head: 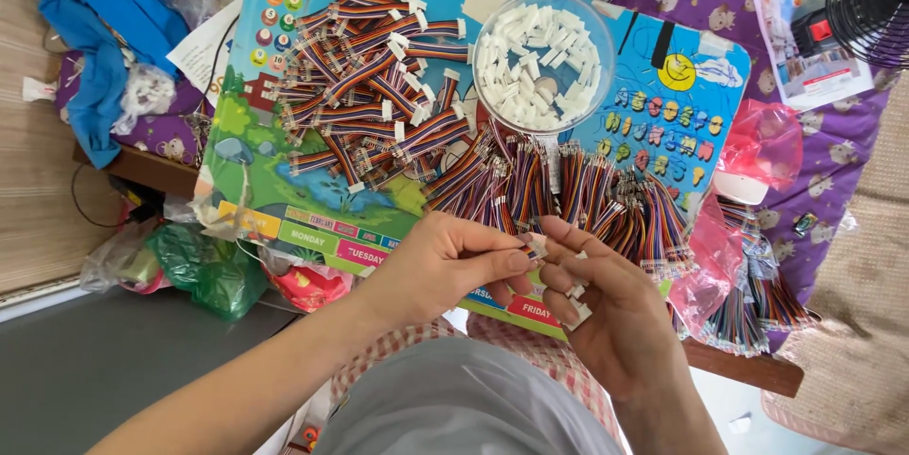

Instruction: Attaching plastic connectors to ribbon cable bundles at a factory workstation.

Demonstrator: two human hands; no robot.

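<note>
Left hand (454, 261) pinches a small white connector (537, 247) against the fingertips of the right hand (606, 308), which seems to palm spare housings, near the colourful board's (284, 171) front edge; best kept square to the ribbon wires (568, 195).

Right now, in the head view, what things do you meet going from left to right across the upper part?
Blue cloth → pile of finished rainbow ribbon cables → clear bowl of white connectors → pink plastic bag → black fan.

A black fan (871, 0), blue cloth (90, 29) and green bag (213, 275) lie around
</note>
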